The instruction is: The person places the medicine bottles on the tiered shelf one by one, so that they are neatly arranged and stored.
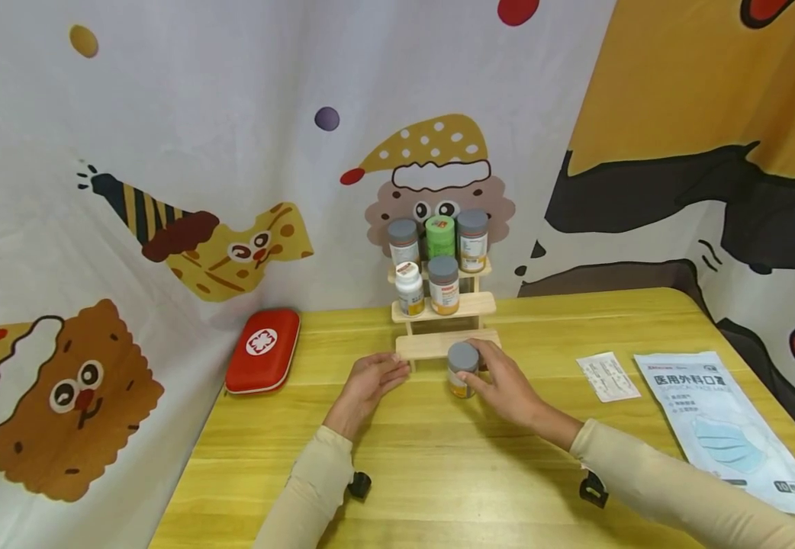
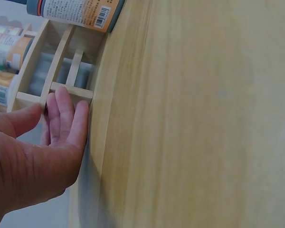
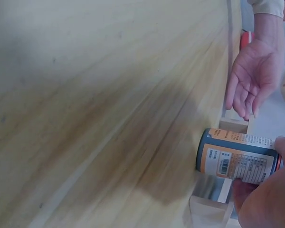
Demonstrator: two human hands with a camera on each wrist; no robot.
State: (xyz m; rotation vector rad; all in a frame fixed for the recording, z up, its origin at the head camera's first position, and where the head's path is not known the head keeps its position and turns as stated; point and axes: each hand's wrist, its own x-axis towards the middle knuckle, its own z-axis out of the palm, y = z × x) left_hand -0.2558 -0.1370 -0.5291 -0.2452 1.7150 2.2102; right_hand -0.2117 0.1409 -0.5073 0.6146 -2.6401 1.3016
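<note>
My right hand holds a grey-capped medicine bottle with a white and orange label, thumb on its near side. The bottle is upright, just in front of the lowest step of a small wooden three-step rack. Whether its base touches the table cannot be told. My left hand is at the left end of that step, its fingers loosely extended against the end of the board and leg. In the right wrist view the bottle lies partly hidden by the right hand.
The middle step carries a white bottle and a grey-capped bottle. On the top step stand a green container and two grey-capped bottles. A red first-aid case lies left; a small packet and a face-mask pack lie right.
</note>
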